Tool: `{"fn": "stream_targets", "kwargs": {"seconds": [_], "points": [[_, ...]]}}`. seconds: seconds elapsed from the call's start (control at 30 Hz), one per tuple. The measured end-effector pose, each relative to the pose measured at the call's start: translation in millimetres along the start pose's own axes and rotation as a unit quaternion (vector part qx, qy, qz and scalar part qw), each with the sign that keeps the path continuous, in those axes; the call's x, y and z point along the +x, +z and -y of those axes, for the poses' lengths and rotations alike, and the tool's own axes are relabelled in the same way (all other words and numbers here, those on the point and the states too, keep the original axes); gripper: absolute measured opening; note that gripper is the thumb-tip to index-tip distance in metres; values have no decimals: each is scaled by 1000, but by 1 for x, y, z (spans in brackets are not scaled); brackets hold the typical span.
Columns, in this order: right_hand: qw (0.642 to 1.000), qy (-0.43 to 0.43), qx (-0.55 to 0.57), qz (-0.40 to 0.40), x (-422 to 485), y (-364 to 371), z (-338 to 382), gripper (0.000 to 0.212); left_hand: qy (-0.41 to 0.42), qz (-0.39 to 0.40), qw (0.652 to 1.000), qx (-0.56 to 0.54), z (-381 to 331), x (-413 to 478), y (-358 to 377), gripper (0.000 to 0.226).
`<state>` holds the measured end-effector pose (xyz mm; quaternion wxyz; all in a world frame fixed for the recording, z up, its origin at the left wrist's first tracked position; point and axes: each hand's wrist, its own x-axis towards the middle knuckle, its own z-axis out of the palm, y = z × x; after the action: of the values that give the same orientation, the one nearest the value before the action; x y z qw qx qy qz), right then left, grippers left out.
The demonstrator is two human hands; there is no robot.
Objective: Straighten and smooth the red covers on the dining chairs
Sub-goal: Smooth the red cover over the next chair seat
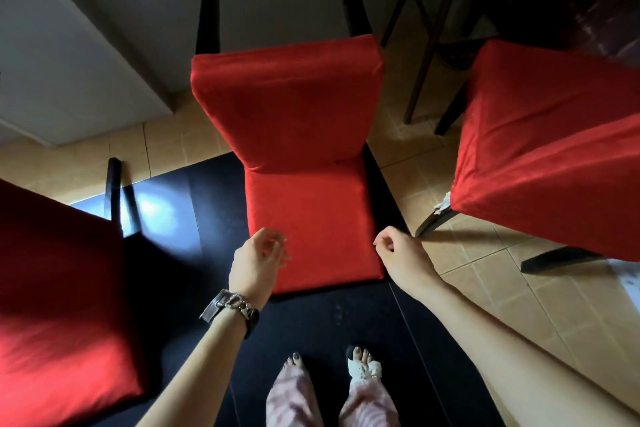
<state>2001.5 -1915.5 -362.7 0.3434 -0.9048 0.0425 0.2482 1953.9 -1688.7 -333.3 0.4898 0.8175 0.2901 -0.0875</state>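
loosely curled, empty: left hand (258,262) above the red cover (311,204), right hand (403,255) at its right edge.

Your single head-worn wide-angle camera looks forward and steeply down, close above the middle chair (304,135) before you.

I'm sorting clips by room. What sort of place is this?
Likely a home dining area: the middle chair, left chair and right chair all wear red covers, with a tiled floor and what look like dark table legs.
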Motion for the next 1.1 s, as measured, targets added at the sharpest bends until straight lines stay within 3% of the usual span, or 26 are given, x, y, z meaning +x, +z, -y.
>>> {"fn": "stream_targets", "kwargs": {"seconds": [0.23,0.33,0.43,0.73,1.1], "points": [[999,-20,-29,-25,32,43,-11,13,28,13,999,39,40,42,16,23],[991,-97,-90,-30,46,70,-28,11,23,-5,999,44,64,59,34,22],[979,-152,-139,-15,63,102,-54,26,14,-17,995,101,98,74,59,10],[963,-110,-244,8,121,184,-142,66,21,-40,988,148,211,121,116,32],[950,-146,-274,-37,204,262,-210,79,55,-107,972,202,315,197,175,49]]}}
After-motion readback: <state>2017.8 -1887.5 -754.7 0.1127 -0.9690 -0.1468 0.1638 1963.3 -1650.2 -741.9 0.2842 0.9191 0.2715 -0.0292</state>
